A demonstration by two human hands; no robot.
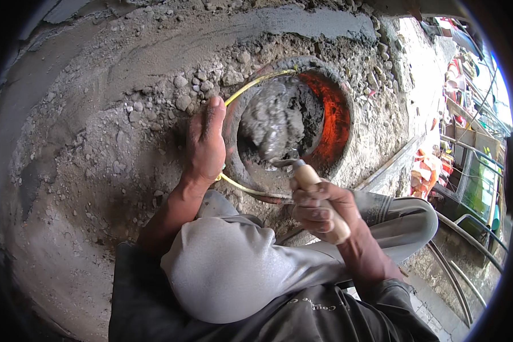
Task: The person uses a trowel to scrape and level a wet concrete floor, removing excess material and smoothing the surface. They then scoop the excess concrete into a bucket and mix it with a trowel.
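My right hand is wrapped round the wooden handle of a trowel, whose metal neck reaches into a bucket. The bucket has an orange inner wall and a dirt-caked rim. Wet grey mortar fills much of it and is blurred by motion; the trowel's blade is mostly hidden there. Along the bucket's left side lies my left hand, fingers stretched out together, apparently against the rim. A yellow bucket handle curves round the left side of the rim, passing beside that hand.
Rubble and small stones cover the ground left of the bucket. A smooth strip of grey mortar runs along the far side. My bent grey-trousered legs are close to the bucket. Pipes, boards and assorted clutter stand at the right.
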